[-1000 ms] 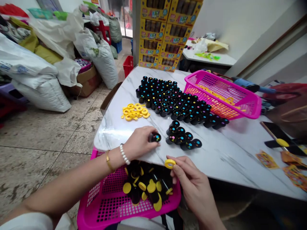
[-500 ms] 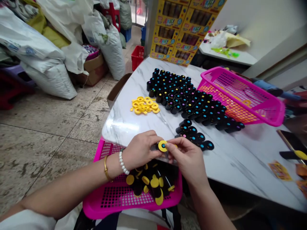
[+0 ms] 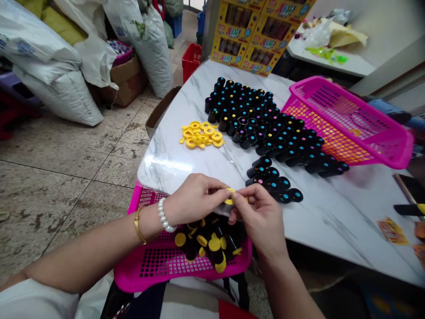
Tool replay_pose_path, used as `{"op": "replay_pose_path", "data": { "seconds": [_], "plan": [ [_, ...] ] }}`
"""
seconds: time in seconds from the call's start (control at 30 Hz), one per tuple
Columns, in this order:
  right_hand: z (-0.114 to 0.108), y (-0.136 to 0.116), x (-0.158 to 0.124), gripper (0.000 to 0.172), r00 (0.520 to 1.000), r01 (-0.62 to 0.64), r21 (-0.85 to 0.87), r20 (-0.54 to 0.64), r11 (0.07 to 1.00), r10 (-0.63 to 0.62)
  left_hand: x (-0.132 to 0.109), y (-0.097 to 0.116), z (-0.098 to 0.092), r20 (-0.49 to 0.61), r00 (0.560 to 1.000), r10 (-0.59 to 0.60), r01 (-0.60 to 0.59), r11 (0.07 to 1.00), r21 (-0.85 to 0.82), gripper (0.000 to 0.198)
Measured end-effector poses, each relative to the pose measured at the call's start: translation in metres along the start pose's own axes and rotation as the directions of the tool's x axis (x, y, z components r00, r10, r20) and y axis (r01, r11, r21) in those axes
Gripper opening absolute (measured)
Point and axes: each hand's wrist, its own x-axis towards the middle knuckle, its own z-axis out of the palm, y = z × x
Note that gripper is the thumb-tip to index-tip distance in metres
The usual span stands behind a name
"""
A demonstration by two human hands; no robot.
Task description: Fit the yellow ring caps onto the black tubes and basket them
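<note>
Above the pink basket (image 3: 131, 277) in my lap, both hands meet at one small black cylinder (image 3: 227, 207) with a yellow ring (image 3: 229, 200) at its top. My left hand (image 3: 194, 198) is closed around the cylinder, its thumb against the ring. With thumb and fingers my right hand (image 3: 260, 215) pinches the ring from the other side. Fingers hide most of both pieces. Inside the basket lie black cylinders with yellow caps (image 3: 214, 243). On the table, loose yellow rings (image 3: 201, 138) form a pile, beyond which stand many black cylinders (image 3: 245, 115) with coloured dots on top.
A smaller group of black cylinders (image 3: 274, 185) sits near the table edge. Another pink basket (image 3: 395, 153) stands at the right, holding orange-yellow pieces. Yellow boxes (image 3: 245, 33) are stacked at the back. White sacks (image 3: 59, 84) fill the floor at left.
The yellow ring has tipped away from facing me, and both thumbs now press at it. My left thumb has come up onto the ring. The view has shifted slightly.
</note>
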Motion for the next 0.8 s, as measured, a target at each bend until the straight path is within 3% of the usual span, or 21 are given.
{"op": "replay_pose_path", "data": {
  "seconds": [0.17, 0.27, 0.37, 0.47, 0.63, 0.8],
  "plan": [
    [0.001, 0.001, 0.001, 0.019, 0.999, 0.007, -0.020, 0.032, 1.000, -0.006, 0.002, -0.005, 0.008, -0.017, 0.995, -0.095, 0.093, 0.990, -0.109, 0.028],
    [0.003, 0.003, -0.003, 0.018, 0.998, 0.050, -0.022, -0.026, 0.999, -0.050, -0.008, -0.007, 0.013, -0.130, 0.990, 0.044, -0.045, 0.999, 0.000, 0.030],
    [0.002, 0.006, -0.010, 0.015, 0.991, 0.111, -0.049, -0.073, 0.993, -0.114, -0.018, -0.010, 0.019, -0.168, 0.948, 0.269, -0.235, 0.951, 0.199, 0.037],
    [-0.007, 0.010, -0.022, 0.014, 0.992, 0.118, -0.020, -0.036, 0.993, -0.118, -0.020, -0.011, 0.020, -0.146, 0.929, 0.341, -0.279, 0.902, 0.330, 0.031],
    [-0.025, 0.013, -0.027, 0.025, 0.991, 0.022, 0.150, 0.129, 0.988, -0.041, -0.009, -0.008, 0.008, 0.001, 0.943, 0.332, -0.313, 0.888, 0.337, 0.027],
    [-0.013, 0.001, -0.010, 0.027, 0.979, -0.092, 0.068, 0.190, 0.993, 0.078, -0.007, -0.010, 0.007, 0.069, 0.958, 0.278, -0.285, 0.902, 0.325, 0.021]
  ]
}}
